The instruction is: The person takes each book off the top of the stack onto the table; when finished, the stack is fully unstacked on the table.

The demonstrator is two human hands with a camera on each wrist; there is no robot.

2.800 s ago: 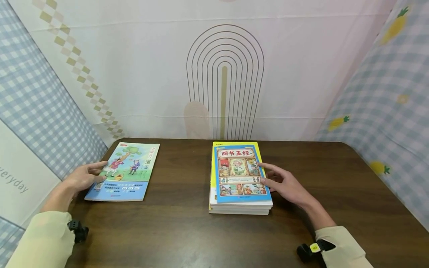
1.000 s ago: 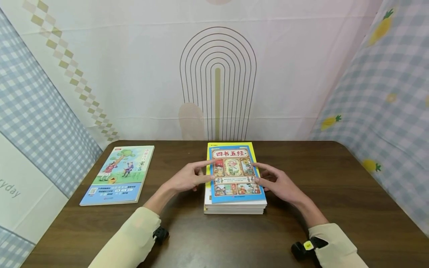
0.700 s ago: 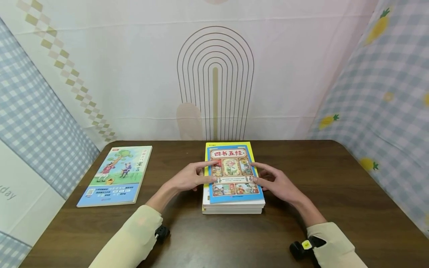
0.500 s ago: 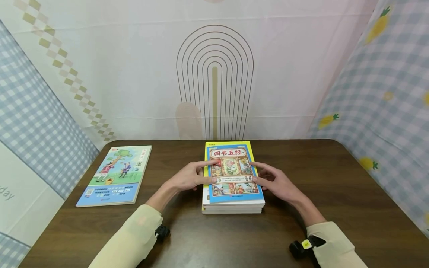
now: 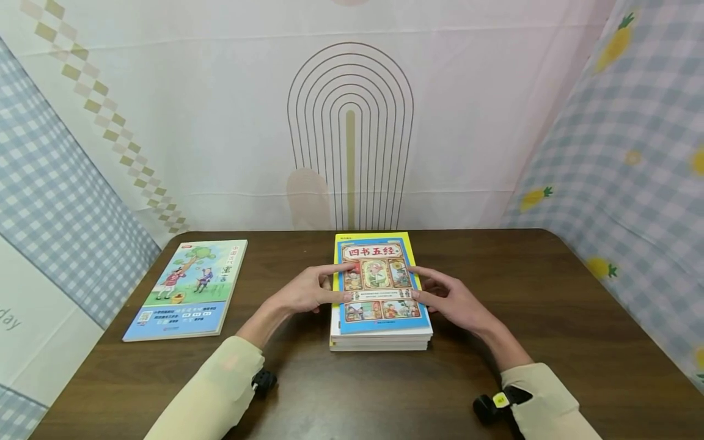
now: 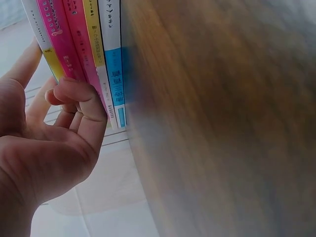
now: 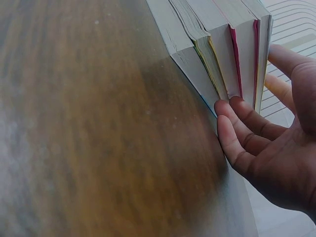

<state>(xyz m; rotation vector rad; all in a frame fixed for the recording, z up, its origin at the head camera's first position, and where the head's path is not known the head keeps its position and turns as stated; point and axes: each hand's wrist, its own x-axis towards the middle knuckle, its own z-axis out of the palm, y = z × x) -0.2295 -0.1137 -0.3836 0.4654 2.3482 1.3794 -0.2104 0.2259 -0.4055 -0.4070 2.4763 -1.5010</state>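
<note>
A stack of books lies in the middle of the table. Its top book has a blue cover with framed cartoon pictures, slightly askew on a larger yellow-edged book. My left hand touches the stack's left side, index finger and thumb over the cover. In the left wrist view its other fingers bend against the coloured spines. From the right, my right hand rests thumb and index finger at the cover's edge. The right wrist view shows its remaining fingertips against the page edges.
A green and blue picture book lies flat at the table's left. The dark wooden table meets a white patterned cloth behind it. Checked cloth hangs on the right side, with more on the left.
My left hand has left the green and blue book and come right to the stack's left side. The right hand stays at the stack. Over the last half second almost nothing moves.
</note>
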